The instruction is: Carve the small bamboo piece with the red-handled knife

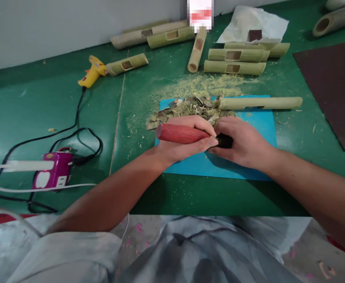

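Observation:
My left hand (184, 149) is closed around a tool with a thick red wooden handle (179, 133); its working end is hidden between my hands. My right hand (245, 139) pinches a small dark piece (225, 140), whose kind I cannot make out. The fingertips of both hands almost meet over a blue mat (190, 167). Just beyond them lies a heap of bark-like chips and shavings (190, 108). A long bamboo tube (278, 103) with notches rests across the mat's far right edge.
Notched bamboo tubes (234, 68) lie along the back, near a white sheet (243, 23). A yellow glue gun (92, 72) is at left, its cord running to a purple power adapter (50, 169). A dark brown board (334, 86) covers the green table's right side.

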{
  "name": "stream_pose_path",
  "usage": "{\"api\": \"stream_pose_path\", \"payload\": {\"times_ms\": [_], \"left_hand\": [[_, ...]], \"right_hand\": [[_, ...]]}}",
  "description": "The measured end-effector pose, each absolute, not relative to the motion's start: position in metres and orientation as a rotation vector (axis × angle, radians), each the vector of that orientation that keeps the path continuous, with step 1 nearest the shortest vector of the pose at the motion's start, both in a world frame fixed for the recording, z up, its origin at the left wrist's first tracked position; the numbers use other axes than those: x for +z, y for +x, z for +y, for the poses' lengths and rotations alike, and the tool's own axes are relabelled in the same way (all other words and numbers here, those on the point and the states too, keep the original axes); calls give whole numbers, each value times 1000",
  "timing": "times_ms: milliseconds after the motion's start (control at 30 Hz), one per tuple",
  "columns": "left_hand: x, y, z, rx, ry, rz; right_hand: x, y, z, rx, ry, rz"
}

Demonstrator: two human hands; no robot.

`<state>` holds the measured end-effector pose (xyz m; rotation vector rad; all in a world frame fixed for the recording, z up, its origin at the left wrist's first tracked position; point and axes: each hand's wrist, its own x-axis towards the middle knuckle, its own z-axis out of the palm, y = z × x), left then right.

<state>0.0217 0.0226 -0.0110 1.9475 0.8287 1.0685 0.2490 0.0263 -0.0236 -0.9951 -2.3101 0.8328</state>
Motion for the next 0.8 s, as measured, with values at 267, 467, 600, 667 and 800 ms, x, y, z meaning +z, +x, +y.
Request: {"api": "stream_pose_path", "payload": {"times_ms": [267,467,600,667,800], "left_hand": [[-10,24,22,1185,2116,782],[-17,22,23,1340,2152,807],[-19,21,21,1369,2131,850],[-20,21,21,1380,2131,854],[-25,20,22,1415,2120,839]], "right_hand": [[-25,250,27,851,-976,-2293],[-26,250,27,857,-982,-2292],[-26,250,27,849,-986,-2294],[-27,251,27,843,-981,-2300],[-27,251,28,845,-980,-2311]]}}
